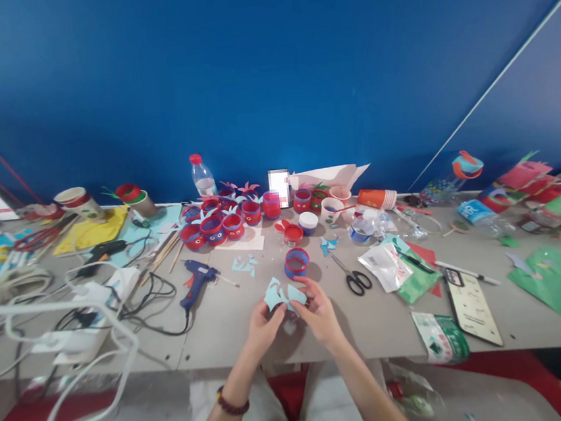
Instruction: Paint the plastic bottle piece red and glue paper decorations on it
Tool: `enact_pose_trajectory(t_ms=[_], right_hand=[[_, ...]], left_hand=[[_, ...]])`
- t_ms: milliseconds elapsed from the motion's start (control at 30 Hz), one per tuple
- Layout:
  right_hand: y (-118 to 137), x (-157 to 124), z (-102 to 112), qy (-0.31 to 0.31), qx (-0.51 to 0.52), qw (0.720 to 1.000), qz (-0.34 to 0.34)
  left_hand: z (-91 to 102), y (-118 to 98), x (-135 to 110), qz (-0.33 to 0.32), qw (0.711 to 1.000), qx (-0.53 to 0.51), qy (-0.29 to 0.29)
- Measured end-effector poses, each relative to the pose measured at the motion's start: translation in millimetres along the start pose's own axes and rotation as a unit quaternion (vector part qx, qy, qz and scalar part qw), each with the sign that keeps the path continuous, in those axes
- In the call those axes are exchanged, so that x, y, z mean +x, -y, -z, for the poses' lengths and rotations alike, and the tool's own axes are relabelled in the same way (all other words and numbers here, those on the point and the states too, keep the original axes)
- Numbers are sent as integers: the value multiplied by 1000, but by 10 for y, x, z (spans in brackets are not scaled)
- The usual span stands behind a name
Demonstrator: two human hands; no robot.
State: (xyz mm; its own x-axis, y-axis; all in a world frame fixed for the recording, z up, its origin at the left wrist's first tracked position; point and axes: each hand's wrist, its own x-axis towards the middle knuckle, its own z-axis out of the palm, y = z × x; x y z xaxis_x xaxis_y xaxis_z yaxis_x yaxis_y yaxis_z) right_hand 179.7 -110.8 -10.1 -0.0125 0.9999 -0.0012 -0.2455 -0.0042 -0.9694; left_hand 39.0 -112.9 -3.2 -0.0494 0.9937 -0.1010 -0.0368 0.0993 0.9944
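The left hand (263,328) and right hand (320,311) reached forward, leaning together, thumbs (280,312) on top, tightly pinching thin light-blue cut paper (272,293) above the flat grey table (223,338), near a round red-and-blue cup (295,273).

Glue gun (198,282) left of the held paper (272,293), scissors (349,273) right.

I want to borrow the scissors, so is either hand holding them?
No, the scissors lie on the table while the left hand and right hand hold light-blue paper.
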Motion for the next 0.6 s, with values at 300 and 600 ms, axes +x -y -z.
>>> enact_pose_trajectory(t_ms=[300, 600], right_hand=[[-208, 15, -27, -3, 8, 1000, -8], [-279, -32, -25, -21, -46, 998, 48]], left_hand=[[5, 205, 18, -37, 998, 41, -7], [7, 214, 31, -24, 999, 38, -14]])
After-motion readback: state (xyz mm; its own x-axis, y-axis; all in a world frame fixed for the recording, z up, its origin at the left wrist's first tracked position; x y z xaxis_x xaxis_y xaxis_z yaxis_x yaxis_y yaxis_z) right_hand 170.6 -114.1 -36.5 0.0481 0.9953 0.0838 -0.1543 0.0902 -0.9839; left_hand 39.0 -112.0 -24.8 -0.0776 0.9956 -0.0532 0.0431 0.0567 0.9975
